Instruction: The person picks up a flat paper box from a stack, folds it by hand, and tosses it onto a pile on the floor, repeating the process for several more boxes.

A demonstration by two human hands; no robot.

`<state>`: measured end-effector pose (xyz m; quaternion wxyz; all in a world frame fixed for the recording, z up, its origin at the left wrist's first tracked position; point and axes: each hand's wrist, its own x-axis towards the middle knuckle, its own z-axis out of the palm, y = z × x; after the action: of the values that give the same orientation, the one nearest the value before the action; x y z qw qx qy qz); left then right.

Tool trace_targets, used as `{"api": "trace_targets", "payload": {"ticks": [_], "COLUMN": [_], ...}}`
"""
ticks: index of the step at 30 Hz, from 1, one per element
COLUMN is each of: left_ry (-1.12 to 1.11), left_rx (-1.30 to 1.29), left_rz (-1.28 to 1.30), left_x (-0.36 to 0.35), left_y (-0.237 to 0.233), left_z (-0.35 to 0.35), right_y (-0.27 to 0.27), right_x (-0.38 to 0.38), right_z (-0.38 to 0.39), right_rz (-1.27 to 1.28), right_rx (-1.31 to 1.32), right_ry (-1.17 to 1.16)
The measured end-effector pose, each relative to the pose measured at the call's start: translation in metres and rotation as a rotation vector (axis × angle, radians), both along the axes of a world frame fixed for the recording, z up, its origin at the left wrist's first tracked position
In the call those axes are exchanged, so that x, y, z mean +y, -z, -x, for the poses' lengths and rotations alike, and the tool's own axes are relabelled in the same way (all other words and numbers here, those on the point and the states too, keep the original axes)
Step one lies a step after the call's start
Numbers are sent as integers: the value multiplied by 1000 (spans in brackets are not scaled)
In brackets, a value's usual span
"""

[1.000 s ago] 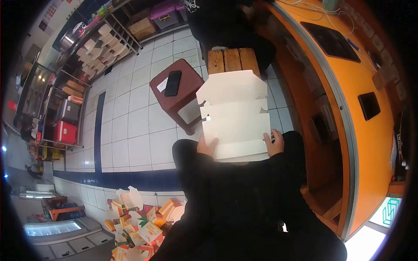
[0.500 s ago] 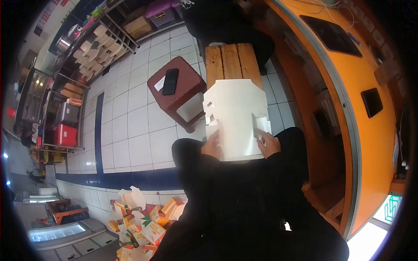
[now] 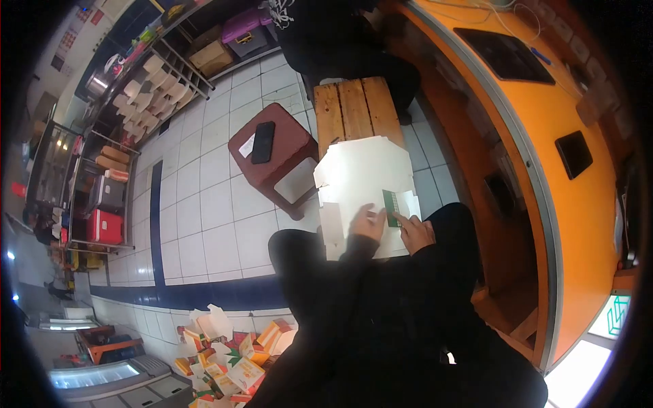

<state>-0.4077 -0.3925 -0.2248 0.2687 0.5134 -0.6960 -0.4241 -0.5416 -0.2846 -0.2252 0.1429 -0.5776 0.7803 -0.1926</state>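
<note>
A white cardboard sheet (image 3: 364,160) with cut corners lies on the near end of a wooden bench (image 3: 354,109), in front of my lap. My left hand (image 3: 368,223) is over the middle of the sheet, slightly blurred, fingers apart, holding nothing that I can see. At the sheet's right side my right hand (image 3: 415,233) touches a folded-in flap with a green printed face (image 3: 391,206). Its index finger is stretched out, the other fingers bent. A white flap stands beside the green one.
A maroon stool (image 3: 292,132) bears a black phone (image 3: 263,142). Folded colourful boxes (image 3: 245,374) are heaped at lower left. An orange counter (image 3: 503,102) runs along the right. A person in dark clothes (image 3: 340,41) sits beyond the bench. Shelves (image 3: 102,197) stand at left.
My left hand has moved right, from the sheet's left edge to its middle. The right flap is now folded inward, showing its green face. The view has shifted slightly.
</note>
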Motion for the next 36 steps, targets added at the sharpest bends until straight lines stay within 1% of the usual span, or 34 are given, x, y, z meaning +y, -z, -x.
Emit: {"api": "trace_targets", "payload": {"ticks": [2,3,4,5,6,7,8,9,10,11,12,13,15,16,17,18,19,20,21,22,23,24,26,28,30,31,33,34,36], "left_ry": [80,100,107,91,72,29,28,-5,-38,-39,-54,-70,-65,-60,-60,-5,50,52,69,86,136,136,142,163,197,191,237,229,321], "left_rx": [26,-9,5,79,148,236,232,298,365,365,366,368,386,402,405,349,291,292,376,458,298,298,199,196,73,73,49,49,279], "left_rz": [-224,-327,-322,-310,-298,-343,-341,-379,-419,-422,-481,-537,-529,-523,-522,-485,-449,-450,-445,-441,-327,-328,-265,-263,-186,-184,-197,-191,-284], "left_x": [-10,-16,-20,-21,-23,-22,-23,-24,-24,-22,-21,-20,-18,-16,-13,-10,-7,-4,-2,2,5,8,18,28,35,37,41,38,32], "left_y": [25,34,45,60,74,77,81,85,83,69,54,49,38,36,33,31,30,46,62,67,72,77,55,26,9,7,4,10,34], "left_z": [19,25,31,34,33,33,31,29,28,26,24,23,24,24,24,24,24,26,30,31,30,29,28,27,27,27,25,23,19], "right_y": [-5,-8,-11,-18,-18,-16,-13,-1,3,5,7,3,-4,-5,-7,-9,-11,-14,-16,-16,-16,-16,-9,-2,3,9,22,20,12], "right_x": [2,5,7,9,12,15,19,23,25,28,31,34,35,34,33,32,31,29,28,28,28,28,28,26,21,19,16,12,10], "right_z": [3,3,4,5,6,6,5,7,5,5,5,3,-2,-5,-7,-9,-11,-13,-14,-15,-16,-16,-16,-15,-15,-13,-10,-10,-12], "right_rz": [-11,-30,-52,-21,-18,162,341,243,240,291,344,344,352,353,343,331,332,352,370,369,341,313,324,336,371,371,334,336,322], "right_rx": [47,6,-38,-199,-195,-359,-525,-800,-802,-976,-1147,-1145,-1056,-1054,-902,-751,-748,-676,-605,-604,-584,-563,-546,-529,-504,-506,-696,-698,-606], "right_ry": [-6,7,22,43,46,132,218,334,334,343,350,350,318,316,275,235,235,210,185,187,221,255,261,269,349,343,464,455,447]}}
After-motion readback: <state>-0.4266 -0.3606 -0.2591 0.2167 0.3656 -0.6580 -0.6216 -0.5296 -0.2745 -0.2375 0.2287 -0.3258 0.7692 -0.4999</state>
